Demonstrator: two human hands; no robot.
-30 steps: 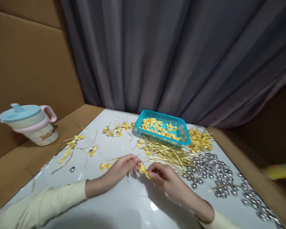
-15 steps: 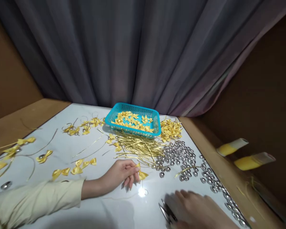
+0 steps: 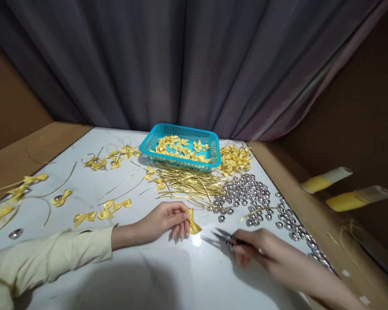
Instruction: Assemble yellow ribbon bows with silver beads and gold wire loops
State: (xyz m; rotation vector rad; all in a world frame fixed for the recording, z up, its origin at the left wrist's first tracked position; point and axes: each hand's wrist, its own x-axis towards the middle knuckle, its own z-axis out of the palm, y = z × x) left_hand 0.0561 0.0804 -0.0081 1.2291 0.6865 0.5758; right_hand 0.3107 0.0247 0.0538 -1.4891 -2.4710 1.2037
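Note:
Between its thumb and fingers, my left hand [image 3: 168, 220] pinches a yellow ribbon bow [image 3: 194, 223] above the white tabletop. My right hand [image 3: 257, 247] grips a small pair of scissors [image 3: 224, 237], whose blades are parted and point left at the bow. A gap separates the blade tips from the bow. Just beyond my hands lies a heap of gold wire ties [image 3: 189, 183]. Small silver bells or beads [image 3: 245, 191] are spread to its right; their exact kind is hard to make out.
A turquoise basket [image 3: 181, 162] with yellow bows stands at the back, a pile of yellow bows [image 3: 235, 159] beside it. Finished-looking bows with wire [image 3: 97, 162] lie at the left. Two tubes with yellow contents [image 3: 326, 180] are at the right. A grey curtain [image 3: 168, 64] hangs behind.
My right hand has lifted the scissors off the table and moved them up, toward the bow. The left hand still pinches the bow. The whole view has shifted slightly.

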